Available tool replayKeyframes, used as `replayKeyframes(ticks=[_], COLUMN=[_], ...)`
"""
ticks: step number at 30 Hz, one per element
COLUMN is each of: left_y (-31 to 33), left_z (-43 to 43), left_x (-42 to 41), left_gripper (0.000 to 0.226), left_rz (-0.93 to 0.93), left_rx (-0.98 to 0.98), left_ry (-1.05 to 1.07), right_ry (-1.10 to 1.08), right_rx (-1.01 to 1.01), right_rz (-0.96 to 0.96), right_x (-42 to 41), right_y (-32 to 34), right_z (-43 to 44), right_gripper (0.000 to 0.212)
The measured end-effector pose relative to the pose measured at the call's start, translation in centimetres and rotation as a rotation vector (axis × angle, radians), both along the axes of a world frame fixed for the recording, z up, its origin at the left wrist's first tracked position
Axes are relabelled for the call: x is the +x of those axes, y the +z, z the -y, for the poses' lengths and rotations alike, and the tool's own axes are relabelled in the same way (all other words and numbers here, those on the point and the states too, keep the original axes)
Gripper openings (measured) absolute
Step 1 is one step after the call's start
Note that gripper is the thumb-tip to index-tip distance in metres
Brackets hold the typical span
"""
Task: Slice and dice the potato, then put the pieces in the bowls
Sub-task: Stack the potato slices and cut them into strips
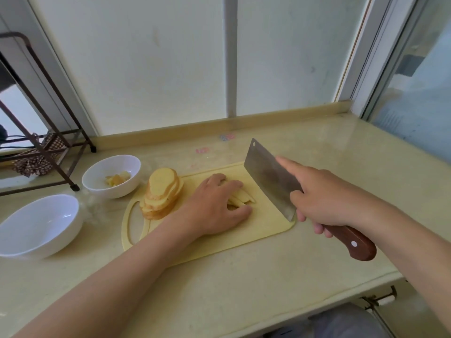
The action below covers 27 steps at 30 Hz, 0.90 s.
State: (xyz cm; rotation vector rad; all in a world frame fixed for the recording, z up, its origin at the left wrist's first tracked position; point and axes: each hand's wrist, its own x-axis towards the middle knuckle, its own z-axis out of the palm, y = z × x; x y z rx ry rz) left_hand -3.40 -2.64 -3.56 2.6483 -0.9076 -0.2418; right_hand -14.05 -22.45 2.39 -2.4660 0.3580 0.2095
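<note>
Both hands are at the pale yellow cutting board (256, 231). Her or his left hand (217, 203) lies palm down on a small heap of potato strips (240, 200) near the middle of the board, fingers laid loosely over them and the thumb resting flat on the board, pressing rather than grasping. The right hand (324, 198) is closed round the brown wooden handle of a cleaver (268, 176), with the index finger stretched out along the flat of the steel blade. The blade stands just to the right of the strips, its far end tilted up and away; whether its heel touches the board's right edge I cannot tell from where I stand.

At the left end of the board, beside the handle slot, a leaning stack of potato slices (162, 193) rests with skin showing on the edges, apart from the left hand. Just past the board's left corner sits a small white bowl (97, 173) holding a few potato pieces (118, 179). Nearer and further left is a larger white bowl (41, 225). All of this is on a cream countertop (244, 289) under a frosted window, with a dark metal rack (48, 142) standing at the far left behind the bowls
</note>
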Motion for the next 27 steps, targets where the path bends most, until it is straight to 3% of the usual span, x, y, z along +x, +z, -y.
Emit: replayKeyframes(ticks=[4, 8, 15, 19, 27], left_y=[0.4, 1.1, 3.0, 3.7, 2.4], left_z=[0.7, 1.6, 0.6, -0.7, -0.5], left_x=[-0.7, -2.0, -2.2, -1.5, -2.0], left_gripper=[0.058, 0.062, 0.071, 0.073, 0.049], left_rz=[-0.063, -0.073, -0.135, -0.140, -0.004], left_rx=[-0.038, 0.018, 0.180, 0.176, 0.108], left_ry=[0.089, 0.171, 0.084, 0.052, 0.165], right_ry=[0.021, 0.039, 0.058, 0.048, 0.075], right_rx=[-0.009, -0.034, -0.115, -0.121, -0.148], right_rz=[-0.014, -0.002, -0.031, -0.030, -0.038], right_x=[-0.1, -0.2, -0.3, 0.0, 1.2], right_y=[0.2, 0.4, 1.0, 1.0, 1.4], right_z=[-0.6, -1.4, -2.9, -3.3, -4.1], right_gripper=[0.085, 0.085, 0.088, 0.088, 0.088])
